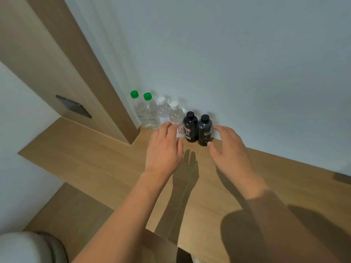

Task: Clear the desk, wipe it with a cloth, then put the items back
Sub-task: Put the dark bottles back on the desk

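Note:
Six bottles stand in a row against the wall at the back of the wooden desk: two clear ones with green caps, two clear ones with white caps, and two black ones. My left hand reaches over the front of the nearer white-capped bottle with red lettering, fingers loosely spread. My right hand sits just right of the rightmost black bottle, with its thumb tip at the bottle's lower front and its fingers relaxed beside it. Neither hand plainly grips a bottle.
A wooden panel with a dark plate rises at the desk's left rear corner. A white wall runs behind the bottles. A dark object shows at the right edge. A pale rounded thing lies lower left.

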`<act>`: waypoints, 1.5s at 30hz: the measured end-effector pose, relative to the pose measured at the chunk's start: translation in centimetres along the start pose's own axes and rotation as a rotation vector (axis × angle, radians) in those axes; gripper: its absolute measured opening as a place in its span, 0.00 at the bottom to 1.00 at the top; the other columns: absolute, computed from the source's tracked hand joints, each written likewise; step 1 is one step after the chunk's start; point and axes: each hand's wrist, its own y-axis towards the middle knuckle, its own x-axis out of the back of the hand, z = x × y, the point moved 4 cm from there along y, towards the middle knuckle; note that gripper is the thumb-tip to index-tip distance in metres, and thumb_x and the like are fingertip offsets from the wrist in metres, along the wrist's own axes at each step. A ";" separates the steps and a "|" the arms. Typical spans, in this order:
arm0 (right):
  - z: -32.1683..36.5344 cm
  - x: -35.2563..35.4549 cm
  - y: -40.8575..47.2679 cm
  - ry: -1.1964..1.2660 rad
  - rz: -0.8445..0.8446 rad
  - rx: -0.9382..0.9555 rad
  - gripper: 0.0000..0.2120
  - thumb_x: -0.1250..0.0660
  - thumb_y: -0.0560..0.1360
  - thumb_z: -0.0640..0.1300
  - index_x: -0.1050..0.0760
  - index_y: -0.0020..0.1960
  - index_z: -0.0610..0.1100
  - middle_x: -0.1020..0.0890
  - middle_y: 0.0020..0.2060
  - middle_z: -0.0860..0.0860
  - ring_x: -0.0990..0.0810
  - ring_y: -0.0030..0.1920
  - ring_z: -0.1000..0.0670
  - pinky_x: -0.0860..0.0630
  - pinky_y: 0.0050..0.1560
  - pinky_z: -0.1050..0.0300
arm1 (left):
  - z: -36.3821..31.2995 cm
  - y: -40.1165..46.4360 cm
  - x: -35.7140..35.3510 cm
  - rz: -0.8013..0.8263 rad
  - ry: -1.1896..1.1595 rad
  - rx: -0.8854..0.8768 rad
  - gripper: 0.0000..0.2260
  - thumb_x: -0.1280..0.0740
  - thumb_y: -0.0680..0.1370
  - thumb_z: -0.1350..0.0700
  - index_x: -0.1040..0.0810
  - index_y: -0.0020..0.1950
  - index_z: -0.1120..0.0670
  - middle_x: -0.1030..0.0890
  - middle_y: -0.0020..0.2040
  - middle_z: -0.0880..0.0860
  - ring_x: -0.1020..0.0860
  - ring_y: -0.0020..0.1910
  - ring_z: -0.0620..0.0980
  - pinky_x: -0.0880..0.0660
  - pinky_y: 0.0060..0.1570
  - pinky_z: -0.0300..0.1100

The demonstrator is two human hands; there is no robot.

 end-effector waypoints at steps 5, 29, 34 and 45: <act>0.9 1.7 -5.8 -0.043 -0.053 -0.087 0.23 0.38 0.81 0.46 0.35 0.75 0.45 0.31 0.72 0.49 0.35 0.72 0.50 0.40 0.71 0.58 | -1.2 -2.3 0.9 0.002 -0.075 -0.098 0.16 0.33 0.79 0.59 0.25 0.66 0.60 0.24 0.65 0.58 0.26 0.63 0.58 0.31 0.65 0.49; -17.4 22.8 -53.2 -0.078 -0.591 -0.940 0.24 0.35 0.78 0.46 0.33 0.74 0.46 0.31 0.71 0.50 0.27 0.65 0.45 0.33 0.70 0.50 | -45.6 -27.3 -3.2 0.403 -0.425 -0.897 0.16 0.38 0.83 0.56 0.26 0.69 0.59 0.25 0.66 0.58 0.26 0.63 0.58 0.29 0.65 0.51; -22.7 27.9 -66.6 -0.113 -0.752 -1.069 0.24 0.36 0.79 0.48 0.33 0.74 0.47 0.30 0.71 0.52 0.30 0.69 0.49 0.33 0.71 0.53 | -60.3 -38.4 -4.1 0.503 -0.515 -1.089 0.16 0.37 0.81 0.56 0.26 0.68 0.59 0.25 0.66 0.58 0.25 0.62 0.59 0.27 0.62 0.54; -29.9 35.8 -81.2 -0.099 -0.913 -1.263 0.24 0.36 0.81 0.46 0.35 0.75 0.46 0.31 0.73 0.50 0.33 0.73 0.51 0.34 0.74 0.50 | -78.7 -50.4 -5.2 0.607 -0.554 -1.347 0.15 0.38 0.83 0.54 0.27 0.69 0.56 0.26 0.67 0.55 0.26 0.65 0.54 0.27 0.64 0.50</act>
